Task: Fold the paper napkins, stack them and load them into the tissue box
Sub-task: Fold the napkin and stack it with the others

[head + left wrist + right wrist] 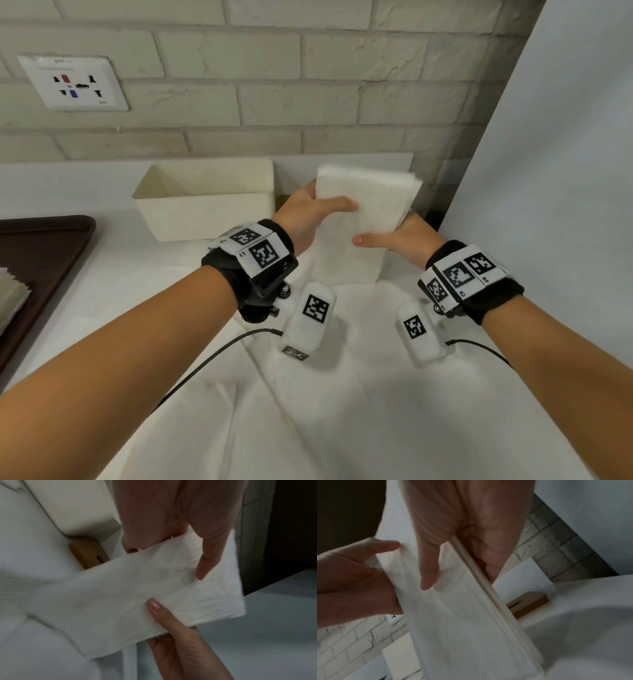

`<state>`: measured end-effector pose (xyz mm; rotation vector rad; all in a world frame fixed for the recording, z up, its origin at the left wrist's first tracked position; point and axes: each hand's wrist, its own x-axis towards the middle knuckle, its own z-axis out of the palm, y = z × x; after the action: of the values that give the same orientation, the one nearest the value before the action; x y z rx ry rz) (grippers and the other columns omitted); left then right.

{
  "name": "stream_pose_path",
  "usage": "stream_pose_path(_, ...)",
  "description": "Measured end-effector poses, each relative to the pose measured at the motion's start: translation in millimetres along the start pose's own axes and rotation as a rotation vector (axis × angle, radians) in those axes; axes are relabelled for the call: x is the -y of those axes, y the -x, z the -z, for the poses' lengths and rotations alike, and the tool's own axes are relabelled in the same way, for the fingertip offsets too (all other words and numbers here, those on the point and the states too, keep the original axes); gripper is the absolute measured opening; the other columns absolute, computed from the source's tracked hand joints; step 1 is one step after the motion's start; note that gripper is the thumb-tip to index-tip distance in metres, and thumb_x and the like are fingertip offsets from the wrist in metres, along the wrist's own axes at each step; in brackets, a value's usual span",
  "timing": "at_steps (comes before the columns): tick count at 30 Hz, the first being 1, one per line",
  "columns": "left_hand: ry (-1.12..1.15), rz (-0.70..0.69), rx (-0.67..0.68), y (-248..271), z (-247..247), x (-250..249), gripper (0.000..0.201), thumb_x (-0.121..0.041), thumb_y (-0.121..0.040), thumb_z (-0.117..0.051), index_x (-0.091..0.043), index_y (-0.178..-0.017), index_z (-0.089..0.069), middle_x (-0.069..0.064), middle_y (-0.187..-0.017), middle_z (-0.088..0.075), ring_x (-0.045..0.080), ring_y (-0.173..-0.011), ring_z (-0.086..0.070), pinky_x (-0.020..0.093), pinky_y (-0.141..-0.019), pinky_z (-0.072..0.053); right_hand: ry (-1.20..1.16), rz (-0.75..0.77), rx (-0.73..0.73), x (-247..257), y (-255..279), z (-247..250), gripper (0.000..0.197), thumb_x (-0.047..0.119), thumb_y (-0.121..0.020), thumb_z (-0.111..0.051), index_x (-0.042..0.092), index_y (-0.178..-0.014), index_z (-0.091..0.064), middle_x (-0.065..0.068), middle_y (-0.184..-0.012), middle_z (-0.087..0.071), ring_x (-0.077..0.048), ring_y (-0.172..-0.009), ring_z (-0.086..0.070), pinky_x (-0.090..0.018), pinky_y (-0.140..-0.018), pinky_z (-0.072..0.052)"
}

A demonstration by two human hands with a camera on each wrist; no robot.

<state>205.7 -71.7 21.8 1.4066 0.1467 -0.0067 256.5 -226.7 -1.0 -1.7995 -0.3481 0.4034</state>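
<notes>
Gripping the stack of folded napkins [368, 202] between them, the left hand [310, 214] and right hand [402, 240] hold it above the counter [102, 281]. Each thumb presses its top. The open tissue box [205, 202] stands just left, near the counter's back edge.

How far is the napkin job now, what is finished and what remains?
Done: napkins look folded and stacked. In hand: the left hand and right hand hold the napkin stack above the table. Left: loading it into the open tissue box, which looks empty; its wooden lid lies aside.
</notes>
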Motion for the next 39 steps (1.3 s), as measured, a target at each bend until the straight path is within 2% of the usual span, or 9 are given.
stream_pose_path(4,-0.058,0.012,-0.004,1,2,16,0.056,0.002,-0.074,-0.067,-0.002,-0.127,-0.051,0.014,-0.121,-0.062,0.027,-0.117,-0.056,0.038,-0.102,-0.044,0.001,0.009,0.002,-4,-3,-5,0.078,0.012,-0.062,-0.083,0.012,-0.13,-0.047,-0.007,-0.125,-0.06,-0.021,-0.118,-0.055,-0.043,-0.102,-0.045)
stream_pose_path(10,-0.242,0.117,-0.012,0,16,34,0.053,-0.01,-0.075,-0.075,-0.01,-0.125,-0.055,0.009,-0.122,-0.063,0.025,-0.113,-0.059,0.043,-0.102,-0.045,-0.351,-0.045,-0.048,21,-5,-4,0.034,0.002,-0.08,-0.066,0.003,-0.113,-0.059,-0.011,-0.114,-0.065,-0.024,-0.104,-0.062,-0.036,-0.088,-0.055)
stream_pose_path(15,-0.278,0.157,-0.132,8,46,38,0.055,-0.03,-0.059,-0.085,-0.011,-0.106,-0.065,0.006,-0.112,-0.069,0.022,-0.105,-0.064,0.038,-0.099,-0.048,-0.544,-0.029,-0.064,22,-7,18,0.029,0.002,-0.083,-0.06,0.011,-0.111,-0.058,-0.005,-0.108,-0.066,-0.017,-0.096,-0.065,-0.027,-0.069,-0.059)
stream_pose_path(17,-0.258,0.145,-0.193,12,63,35,0.066,-0.03,-0.052,-0.087,-0.007,-0.11,-0.065,0.008,-0.109,-0.07,0.023,-0.103,-0.066,0.037,-0.098,-0.049,-0.504,-0.049,-0.071,12,-6,26,0.029,-0.001,-0.085,-0.056,0.011,-0.112,-0.056,-0.005,-0.106,-0.065,-0.017,-0.096,-0.064,-0.023,-0.065,-0.058)
stream_pose_path(20,-0.194,0.118,-0.207,18,82,32,0.037,-0.012,-0.07,-0.077,-0.006,-0.105,-0.067,0.01,-0.108,-0.07,0.025,-0.105,-0.066,0.036,-0.095,-0.051,-0.316,-0.114,-0.032,-4,-2,29,0.03,-0.004,-0.085,-0.055,0.008,-0.112,-0.056,-0.003,-0.103,-0.064,-0.018,-0.097,-0.06,-0.018,-0.07,-0.058)
stream_pose_path(26,-0.313,0.163,-0.117,19,91,48,0.031,-0.01,-0.07,-0.076,-0.014,-0.098,-0.065,0.009,-0.103,-0.068,0.027,-0.102,-0.063,0.038,-0.098,-0.046,0.061,-0.236,0.05,-33,-7,14,0.046,-0.007,-0.08,-0.062,-0.004,-0.124,-0.051,-0.014,-0.119,-0.058,-0.02,-0.103,-0.055,-0.031,-0.091,-0.044)
stream_pose_path(32,-0.44,0.216,-0.115,19,88,64,0.014,-0.009,-0.076,-0.074,-0.018,-0.079,-0.064,-0.012,-0.07,-0.066,-0.001,-0.065,-0.061,0.005,-0.055,-0.042,0.082,-0.329,0.123,-46,-12,12,0.033,-0.003,-0.074,-0.069,0.006,-0.105,-0.062,-0.013,-0.116,-0.063,-0.024,-0.103,-0.059,-0.035,-0.097,-0.046)
stream_pose_path(36,-0.495,0.242,-0.088,20,88,66,0.043,-0.021,-0.071,-0.079,-0.01,-0.111,-0.066,0.004,-0.107,-0.07,0.019,-0.104,-0.064,0.027,-0.093,-0.048,0.075,-0.355,0.162,-48,-14,10,0.027,-0.001,-0.072,-0.072,0.01,-0.096,-0.065,-0.012,-0.11,-0.066,-0.026,-0.107,-0.061,-0.039,-0.102,-0.044)
stream_pose_path(39,-0.495,0.213,-0.107,19,88,67,0.054,-0.028,-0.067,-0.081,-0.011,-0.116,-0.064,0.007,-0.113,-0.068,0.022,-0.109,-0.062,0.038,-0.103,-0.044,0.11,-0.295,0.146,-43,-16,6,0.044,0.003,-0.069,-0.076,0.01,-0.111,-0.063,-0.01,-0.115,-0.066,-0.024,-0.111,-0.06,-0.042,-0.104,-0.043)
